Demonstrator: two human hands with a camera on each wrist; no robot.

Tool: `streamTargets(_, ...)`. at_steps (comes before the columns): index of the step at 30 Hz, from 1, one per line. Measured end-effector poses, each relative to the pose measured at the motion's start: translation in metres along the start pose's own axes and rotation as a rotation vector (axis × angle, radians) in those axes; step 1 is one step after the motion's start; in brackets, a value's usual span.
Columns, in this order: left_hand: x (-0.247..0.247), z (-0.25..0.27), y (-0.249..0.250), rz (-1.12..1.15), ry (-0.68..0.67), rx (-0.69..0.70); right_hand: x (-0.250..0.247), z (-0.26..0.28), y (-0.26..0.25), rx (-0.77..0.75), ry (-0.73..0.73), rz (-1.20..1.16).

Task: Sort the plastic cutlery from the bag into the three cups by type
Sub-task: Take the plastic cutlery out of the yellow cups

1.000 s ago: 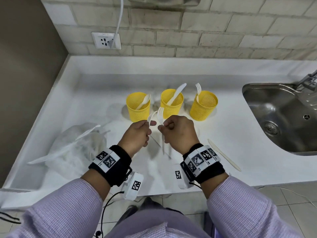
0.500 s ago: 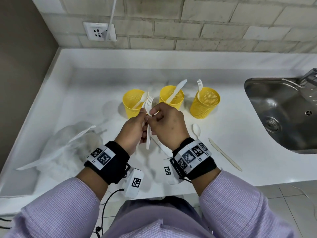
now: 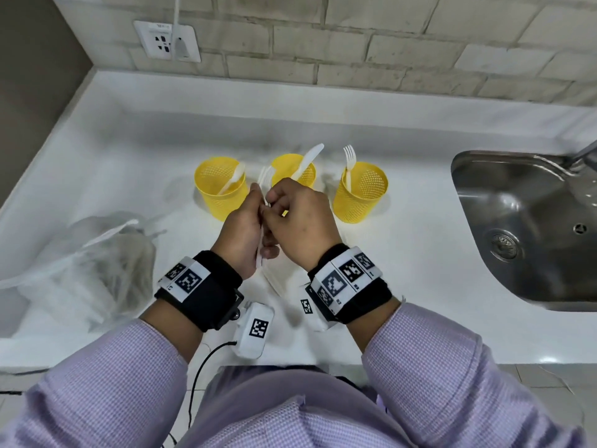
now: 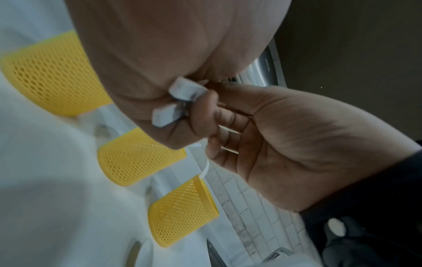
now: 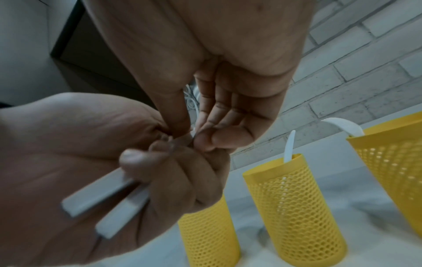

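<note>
- Holding two white forks [image 3: 265, 179] together, the left hand [image 3: 240, 234] curls round their handles while the right hand [image 3: 298, 221] pinches one near the neck, seemingly to pull them apart.
- Three yellow mesh cups stand at twelve o'clock from the hands: spoon cup [image 3: 219, 192], knife cup [image 3: 295, 171], fork cup [image 3: 358, 192], each showing one piece.
- At nine o'clock the plastic bag [image 3: 93, 263] lies on the white surface [image 3: 420, 253], cutlery showing inside.
- Judging by this, sorting is barely begun; these forks belong in the cup at one o'clock.
</note>
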State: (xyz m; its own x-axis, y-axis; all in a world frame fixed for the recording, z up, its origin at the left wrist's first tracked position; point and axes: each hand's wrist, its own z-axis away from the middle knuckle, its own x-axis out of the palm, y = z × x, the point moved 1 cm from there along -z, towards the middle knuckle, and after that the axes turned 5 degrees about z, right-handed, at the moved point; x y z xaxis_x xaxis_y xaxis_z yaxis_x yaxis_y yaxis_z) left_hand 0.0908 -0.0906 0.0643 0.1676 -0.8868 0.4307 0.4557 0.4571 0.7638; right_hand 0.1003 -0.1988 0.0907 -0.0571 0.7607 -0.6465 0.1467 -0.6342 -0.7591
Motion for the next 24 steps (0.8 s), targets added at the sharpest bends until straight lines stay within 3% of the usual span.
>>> streamTargets(15,0.044,0.013,-0.032,-0.145,0.034,0.054,-0.045,0.013,0.049,-0.151,-0.019,0.056)
streamTargets(19,0.029,0.011,-0.033,-0.421,0.159,0.081,-0.056,0.012,0.074,-0.068,0.011,0.075)
streamTargets(24,-0.016,0.011,-0.041,-1.039,0.275,0.16,-0.069,0.018,0.116,0.155,-0.092,0.218)
